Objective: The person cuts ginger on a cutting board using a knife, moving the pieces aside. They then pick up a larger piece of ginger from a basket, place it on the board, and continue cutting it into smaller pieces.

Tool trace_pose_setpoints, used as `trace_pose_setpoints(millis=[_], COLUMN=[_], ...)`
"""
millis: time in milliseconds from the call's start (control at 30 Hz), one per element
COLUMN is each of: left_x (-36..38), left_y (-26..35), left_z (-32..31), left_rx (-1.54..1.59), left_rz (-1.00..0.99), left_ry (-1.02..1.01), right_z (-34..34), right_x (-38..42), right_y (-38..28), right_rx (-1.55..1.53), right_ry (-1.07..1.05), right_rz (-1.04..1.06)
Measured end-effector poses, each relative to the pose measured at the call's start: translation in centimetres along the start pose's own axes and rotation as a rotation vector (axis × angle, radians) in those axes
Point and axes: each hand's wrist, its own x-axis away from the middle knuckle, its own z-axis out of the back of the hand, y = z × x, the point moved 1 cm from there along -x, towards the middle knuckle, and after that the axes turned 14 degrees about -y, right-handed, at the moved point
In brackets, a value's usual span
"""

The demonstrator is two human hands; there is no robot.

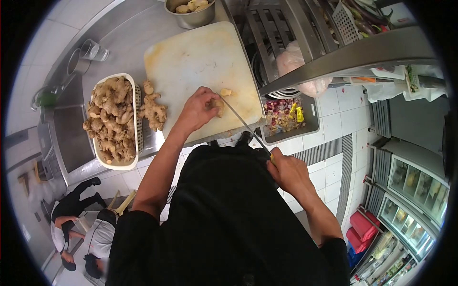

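Observation:
My left hand (198, 110) is closed on a piece of ginger (219, 107) near the front of the white cutting board (191, 57). In my right hand (287, 172) is the handle of a long knife (245, 125), its blade slanting up to the left with the tip at the held ginger. A small ginger piece (226, 91) lies on the board just beyond the blade tip. Left of the board, a ginger root (153, 112) rests on the metal counter, beside a white basket (139, 121) heaped with ginger.
A metal pot (194, 19) with peeled pieces stands behind the board. Glasses (94, 50) sit at the back left. Below the counter's right side is a grey bin (312, 121) of scraps. A metal rack (353, 59) stands at the right. Two people (78, 224) are at the lower left.

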Motion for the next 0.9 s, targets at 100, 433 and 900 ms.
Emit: trace_pose_setpoints(millis=[100,433,900], left_x=[0.0,0.5,0.4], left_y=[-0.1,1.1,1.5], left_z=[-0.2,0.2,0.1], left_rx=[0.011,0.009,0.005], left_rz=[-0.041,-0.076,0.003], left_ry=[0.012,0.055,-0.024], right_z=[-0.2,-0.6,-0.7], right_x=[-1.1,-10.3,-0.4], right_y=[-0.6,-0.9,0.7], right_rx=[0.002,-0.037,-0.015], right_ry=[0.036,0.281,0.063], right_rz=[0.002,0.211,0.032])
